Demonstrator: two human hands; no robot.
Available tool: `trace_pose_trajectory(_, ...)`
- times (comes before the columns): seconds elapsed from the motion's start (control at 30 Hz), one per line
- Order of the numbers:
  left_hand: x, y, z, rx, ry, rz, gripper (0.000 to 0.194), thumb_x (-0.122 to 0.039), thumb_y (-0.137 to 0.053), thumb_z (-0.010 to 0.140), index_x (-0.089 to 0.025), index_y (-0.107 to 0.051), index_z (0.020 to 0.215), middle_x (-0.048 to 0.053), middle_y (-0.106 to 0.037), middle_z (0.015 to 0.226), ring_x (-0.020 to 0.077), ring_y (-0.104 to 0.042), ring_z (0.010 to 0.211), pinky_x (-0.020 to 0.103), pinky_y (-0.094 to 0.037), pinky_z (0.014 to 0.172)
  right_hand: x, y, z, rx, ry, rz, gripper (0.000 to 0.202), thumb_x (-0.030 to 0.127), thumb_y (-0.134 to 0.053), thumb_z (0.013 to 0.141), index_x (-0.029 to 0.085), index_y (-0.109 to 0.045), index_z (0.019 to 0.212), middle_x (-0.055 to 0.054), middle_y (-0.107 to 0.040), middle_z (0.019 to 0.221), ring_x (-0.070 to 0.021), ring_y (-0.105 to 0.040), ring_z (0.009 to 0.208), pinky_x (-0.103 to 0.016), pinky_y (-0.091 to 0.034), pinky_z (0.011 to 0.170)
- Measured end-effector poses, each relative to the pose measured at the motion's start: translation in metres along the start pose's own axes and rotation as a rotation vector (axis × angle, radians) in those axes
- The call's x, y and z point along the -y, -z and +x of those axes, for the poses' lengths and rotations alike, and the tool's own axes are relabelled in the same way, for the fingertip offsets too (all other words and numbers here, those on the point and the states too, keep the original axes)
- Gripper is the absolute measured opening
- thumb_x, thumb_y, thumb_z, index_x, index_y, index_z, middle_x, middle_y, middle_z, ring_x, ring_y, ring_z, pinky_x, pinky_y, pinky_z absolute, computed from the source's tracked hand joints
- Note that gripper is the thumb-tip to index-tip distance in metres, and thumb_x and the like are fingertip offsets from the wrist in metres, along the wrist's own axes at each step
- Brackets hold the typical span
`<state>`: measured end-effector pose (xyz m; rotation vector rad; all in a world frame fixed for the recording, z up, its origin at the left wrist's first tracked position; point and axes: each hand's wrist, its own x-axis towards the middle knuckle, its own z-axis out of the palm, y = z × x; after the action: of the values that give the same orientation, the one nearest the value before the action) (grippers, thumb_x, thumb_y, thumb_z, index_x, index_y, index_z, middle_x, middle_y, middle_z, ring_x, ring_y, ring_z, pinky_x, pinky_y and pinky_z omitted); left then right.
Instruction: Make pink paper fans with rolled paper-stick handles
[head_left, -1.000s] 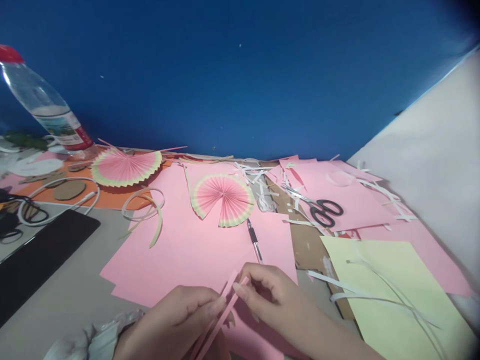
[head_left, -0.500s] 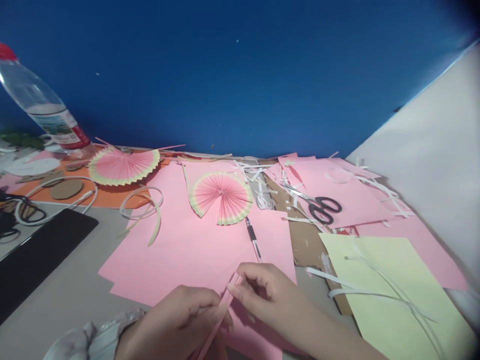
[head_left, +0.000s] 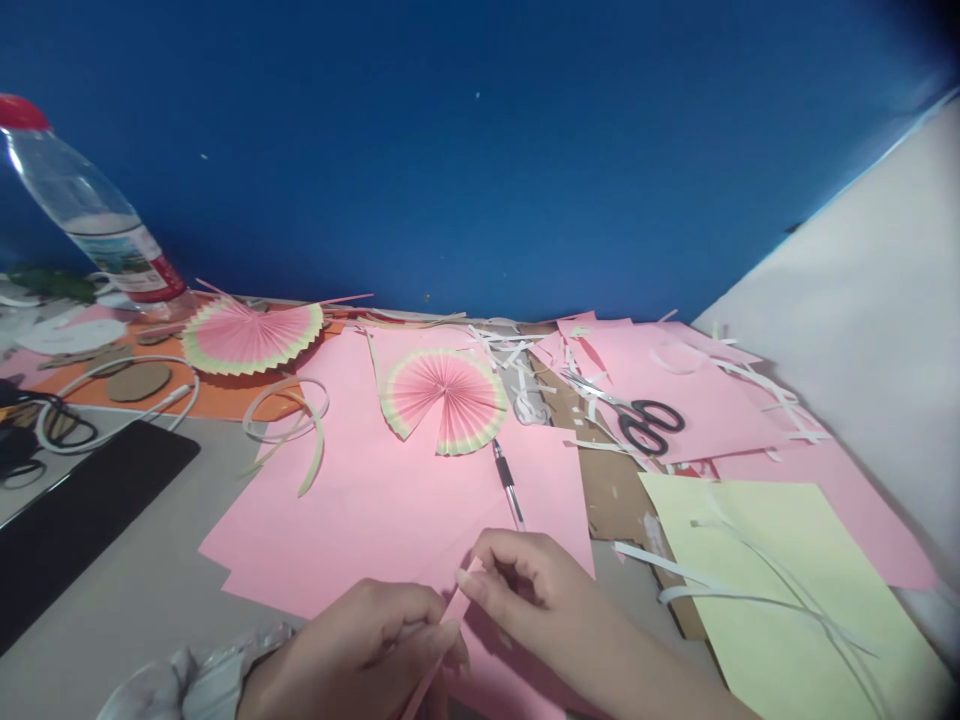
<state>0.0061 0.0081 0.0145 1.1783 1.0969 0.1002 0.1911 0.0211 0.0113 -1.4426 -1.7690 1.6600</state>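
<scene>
A narrow folded pink paper strip [head_left: 459, 603] slants between my hands at the bottom centre. My left hand [head_left: 382, 640] pinches it lower down, and my right hand [head_left: 525, 590] pinches its upper end. Beneath them lie large pink sheets [head_left: 360, 520]. A pen [head_left: 507, 482] rests on the sheets just beyond my right hand. Farther back is a round pleated paper fan [head_left: 444, 400], pink with a pale green rim and a gap at its front. Another pleated fan [head_left: 251, 338], half-round, sits on orange paper to the left.
Black-handled scissors [head_left: 645, 425] lie on pink paper at right. White strips cross a pale green sheet [head_left: 810, 560]. A tilted bottle [head_left: 112, 235], a looped white cable [head_left: 52, 440] and a black flat object [head_left: 97, 510] are at left. A blue wall stands behind.
The strip's top now shows as one flat band instead of two edges. My hands keep nearly the same place, and the whole view has shifted slightly.
</scene>
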Motion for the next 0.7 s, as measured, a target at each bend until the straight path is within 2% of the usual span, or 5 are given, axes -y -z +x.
trace_pose_trajectory(0.1,0.0005,0.0003,-0.0025,-0.013,0.001,0.058,0.05,-0.059,-0.033,0.087,-0.018,-0.053,0.067,0.003,-0.061,0.058,0.0125,-0.051,0.05,0.022,-0.037,0.046,-0.0019,-0.001,0.0004,-0.021,0.006,-0.033,0.023,0.029,-0.05,0.089,0.019,-0.045,0.068,0.006,-0.041,0.062,-0.0101,-0.036,0.059,-0.022,-0.028,0.053)
trace_pose_trajectory(0.27,0.0031,0.0008,-0.0036,0.03,0.009,0.094,0.047,-0.057,-0.033,0.086,-0.018,-0.052,0.069,0.007,-0.067,0.067,0.0156,-0.057,0.055,0.025,-0.041,0.05,-0.0051,-0.0014,0.0007,-0.012,0.0,0.084,0.025,0.03,-0.05,0.089,0.019,-0.044,0.067,0.007,-0.046,0.056,-0.0094,-0.041,0.053,-0.021,-0.031,0.051)
trace_pose_trajectory(0.5,-0.0006,0.0024,-0.0012,0.015,0.005,0.118,0.043,-0.052,-0.031,0.088,-0.019,-0.049,0.068,0.007,-0.067,0.066,0.0158,-0.057,0.057,0.025,-0.043,0.052,-0.0054,-0.0013,0.0004,0.002,-0.03,0.077,0.023,0.032,-0.051,0.088,0.019,-0.048,0.07,0.005,-0.051,0.058,-0.0106,-0.044,0.055,-0.023,-0.032,0.053)
trace_pose_trajectory(0.7,-0.0015,-0.0009,-0.0024,-0.01,0.025,0.178,0.044,-0.048,-0.028,0.088,-0.019,-0.051,0.066,0.004,-0.061,0.062,0.0154,-0.055,0.057,0.026,-0.043,0.055,-0.0055,-0.0025,0.0005,0.019,-0.051,0.1,0.025,0.033,-0.05,0.088,0.02,-0.045,0.069,0.005,-0.049,0.058,-0.0108,-0.043,0.055,-0.023,-0.031,0.052)
